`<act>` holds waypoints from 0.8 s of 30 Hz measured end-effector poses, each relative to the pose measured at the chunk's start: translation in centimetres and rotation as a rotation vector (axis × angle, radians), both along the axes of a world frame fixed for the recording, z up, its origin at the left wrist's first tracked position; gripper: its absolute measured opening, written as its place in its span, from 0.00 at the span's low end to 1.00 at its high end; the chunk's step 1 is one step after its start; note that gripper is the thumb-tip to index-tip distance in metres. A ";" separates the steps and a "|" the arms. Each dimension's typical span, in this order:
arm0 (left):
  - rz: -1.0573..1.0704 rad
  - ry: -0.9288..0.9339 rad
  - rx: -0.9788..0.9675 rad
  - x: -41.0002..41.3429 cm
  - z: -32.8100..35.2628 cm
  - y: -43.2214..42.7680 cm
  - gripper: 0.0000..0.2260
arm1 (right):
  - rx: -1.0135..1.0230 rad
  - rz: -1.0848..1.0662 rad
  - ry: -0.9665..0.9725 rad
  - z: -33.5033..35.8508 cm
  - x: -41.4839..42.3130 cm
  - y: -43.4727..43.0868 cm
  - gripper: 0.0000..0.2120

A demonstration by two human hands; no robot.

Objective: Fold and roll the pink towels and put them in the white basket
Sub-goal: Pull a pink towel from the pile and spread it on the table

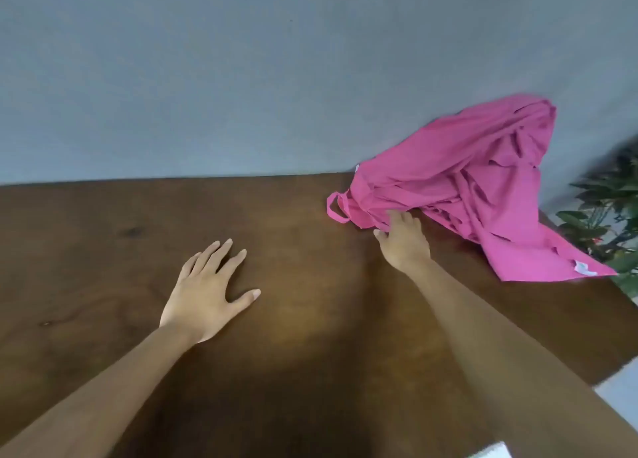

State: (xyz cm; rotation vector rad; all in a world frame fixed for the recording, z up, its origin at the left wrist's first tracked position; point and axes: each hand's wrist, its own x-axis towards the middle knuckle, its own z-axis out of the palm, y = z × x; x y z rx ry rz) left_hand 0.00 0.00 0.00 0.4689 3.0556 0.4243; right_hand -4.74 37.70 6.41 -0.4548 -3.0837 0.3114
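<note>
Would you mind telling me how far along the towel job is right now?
Nothing looks finished: the pink towels lie in one crumpled heap at the far right of the table, unfolded and unrolled. In hand: the right hand grips the heap's near edge, while the left hand rests flat on it. Left: all folding, rolling and basketing; no white basket is in view.

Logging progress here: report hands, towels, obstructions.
Left hand open over table. Right hand gripping pink towels, heaped unfolded, far right. White basket not in view; no obstruction seen.
</note>
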 end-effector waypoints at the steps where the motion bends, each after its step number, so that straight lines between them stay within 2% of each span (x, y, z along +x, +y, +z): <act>1: -0.007 -0.008 0.003 0.0 0.1 0.1 0.39 | 0.015 -0.006 -0.007 -0.2 -0.5 0.4 0.23; 3: -0.002 0.016 -0.003 0.1 0.1 0.2 0.39 | 0.021 -0.034 -0.005 -0.7 -1.4 1.1 0.20; 7: 0.005 0.034 0.014 0.1 0.1 0.3 0.38 | -0.063 -0.067 0.088 -1.6 -2.1 1.8 0.06; 10: 0.010 0.038 0.021 0.1 0.0 0.3 0.38 | -0.116 -0.080 0.136 -1.4 -1.5 1.7 0.07; 14: 0.020 0.044 0.016 0.0 -0.2 0.4 0.39 | -0.197 -0.014 0.262 -0.2 0.9 0.0 0.15; 20: 0.015 0.051 0.008 0.0 -0.1 0.4 0.40 | -0.199 0.093 0.350 1.4 6.0 -3.5 0.06; 24: 0.001 0.062 -0.002 0.0 -0.1 0.4 0.41 | -0.141 0.087 0.341 1.6 10.0 -6.0 0.05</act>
